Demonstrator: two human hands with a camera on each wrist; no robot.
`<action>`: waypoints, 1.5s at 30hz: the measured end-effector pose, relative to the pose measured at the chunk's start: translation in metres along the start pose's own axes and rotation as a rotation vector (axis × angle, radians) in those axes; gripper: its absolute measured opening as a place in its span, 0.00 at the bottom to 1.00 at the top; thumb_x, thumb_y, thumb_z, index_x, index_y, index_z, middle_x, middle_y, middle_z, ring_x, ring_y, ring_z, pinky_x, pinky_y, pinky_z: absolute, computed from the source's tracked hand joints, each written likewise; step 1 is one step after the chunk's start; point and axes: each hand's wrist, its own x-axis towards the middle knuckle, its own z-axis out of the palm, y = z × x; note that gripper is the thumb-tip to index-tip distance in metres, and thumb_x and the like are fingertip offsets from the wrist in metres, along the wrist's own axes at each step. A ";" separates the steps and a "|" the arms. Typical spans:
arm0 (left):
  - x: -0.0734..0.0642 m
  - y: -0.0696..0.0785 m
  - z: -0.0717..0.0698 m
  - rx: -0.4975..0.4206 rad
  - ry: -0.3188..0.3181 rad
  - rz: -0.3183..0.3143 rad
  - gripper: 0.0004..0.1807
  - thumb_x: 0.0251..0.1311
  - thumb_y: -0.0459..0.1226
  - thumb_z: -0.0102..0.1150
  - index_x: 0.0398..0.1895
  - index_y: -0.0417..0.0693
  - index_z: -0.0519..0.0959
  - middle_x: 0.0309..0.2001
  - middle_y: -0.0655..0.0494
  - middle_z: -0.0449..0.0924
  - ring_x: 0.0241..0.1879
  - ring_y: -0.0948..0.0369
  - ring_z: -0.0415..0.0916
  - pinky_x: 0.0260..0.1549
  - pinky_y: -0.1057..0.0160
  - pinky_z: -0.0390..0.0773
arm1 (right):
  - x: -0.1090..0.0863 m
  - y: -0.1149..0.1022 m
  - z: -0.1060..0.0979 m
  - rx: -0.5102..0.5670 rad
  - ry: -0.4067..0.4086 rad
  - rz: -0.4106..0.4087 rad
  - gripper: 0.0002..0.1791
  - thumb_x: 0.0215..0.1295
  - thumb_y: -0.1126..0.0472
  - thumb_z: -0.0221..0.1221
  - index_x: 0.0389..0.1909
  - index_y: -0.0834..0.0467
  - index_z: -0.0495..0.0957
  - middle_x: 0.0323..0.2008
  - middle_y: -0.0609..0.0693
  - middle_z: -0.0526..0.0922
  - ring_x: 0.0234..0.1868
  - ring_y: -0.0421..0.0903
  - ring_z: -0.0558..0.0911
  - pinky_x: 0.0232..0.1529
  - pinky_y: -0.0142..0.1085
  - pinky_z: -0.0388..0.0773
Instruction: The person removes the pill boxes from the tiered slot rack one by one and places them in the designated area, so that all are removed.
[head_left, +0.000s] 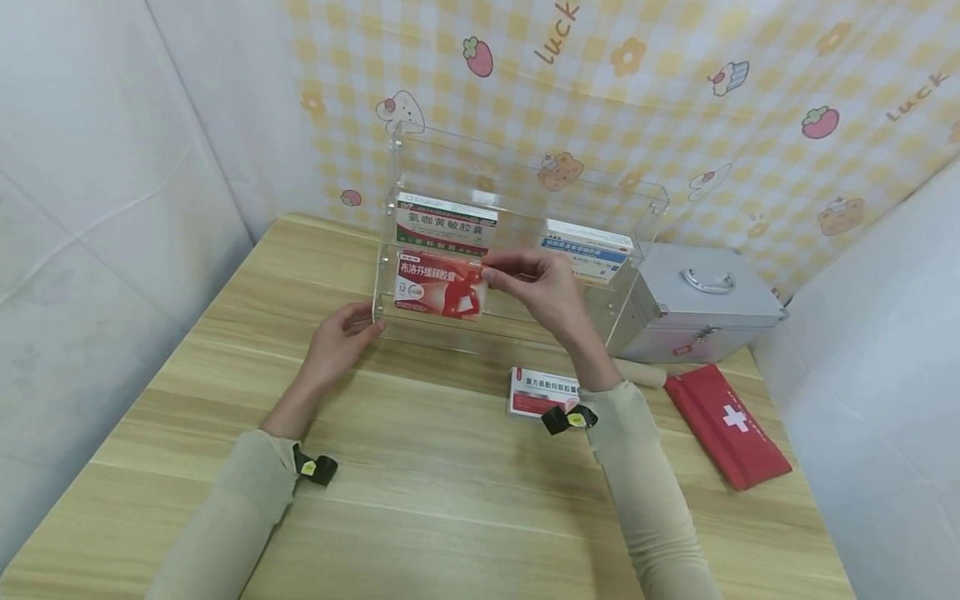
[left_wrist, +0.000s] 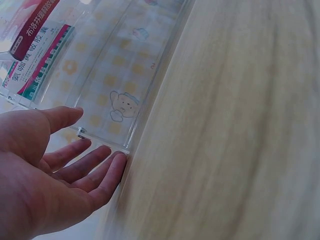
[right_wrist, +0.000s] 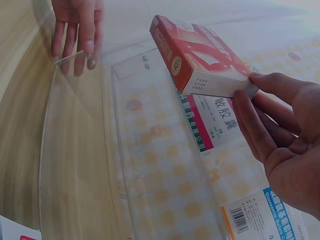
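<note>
My right hand (head_left: 546, 292) pinches one end of a red medicine box (head_left: 440, 286) between thumb and fingers, in front of a clear acrylic rack (head_left: 517, 340). In the right wrist view the red box (right_wrist: 200, 52) is tilted, its white end flap at the fingertips. My left hand (head_left: 340, 337) is at the rack's lower left corner, thumb and straight fingers at its side edge; the left wrist view shows the fingers (left_wrist: 107, 187) loosely spread there. Behind the red box a green-and-white medicine box (head_left: 446, 223) stands on the rack, and a blue-and-white medicine box (head_left: 588, 250) stands farther right.
A white-and-red medicine box (head_left: 543, 387) lies on the wooden table (head_left: 405, 483) under my right forearm. To the right are a silver metal case (head_left: 705, 300), a beige roll (head_left: 641, 372) and a red first-aid pouch (head_left: 727, 427). A checked curtain (head_left: 600, 100) hangs behind.
</note>
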 end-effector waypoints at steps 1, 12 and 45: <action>0.000 0.000 0.000 -0.001 0.002 -0.002 0.29 0.67 0.45 0.60 0.66 0.39 0.69 0.61 0.39 0.73 0.59 0.45 0.73 0.58 0.49 0.73 | 0.000 0.001 0.000 0.009 -0.005 -0.004 0.13 0.63 0.66 0.66 0.47 0.66 0.83 0.43 0.55 0.86 0.44 0.49 0.85 0.48 0.38 0.82; -0.001 0.000 0.000 0.006 0.011 -0.010 0.29 0.67 0.46 0.60 0.65 0.39 0.70 0.61 0.40 0.74 0.59 0.45 0.73 0.58 0.50 0.74 | -0.002 0.009 0.001 0.102 -0.044 -0.011 0.13 0.64 0.68 0.64 0.47 0.69 0.81 0.42 0.56 0.86 0.43 0.49 0.85 0.48 0.42 0.82; -0.002 0.001 0.000 0.003 0.009 0.020 0.30 0.68 0.46 0.59 0.65 0.36 0.69 0.61 0.38 0.73 0.60 0.45 0.72 0.59 0.51 0.73 | -0.010 0.040 0.015 0.186 -0.082 0.010 0.12 0.64 0.70 0.63 0.47 0.69 0.82 0.42 0.56 0.86 0.41 0.51 0.85 0.47 0.43 0.83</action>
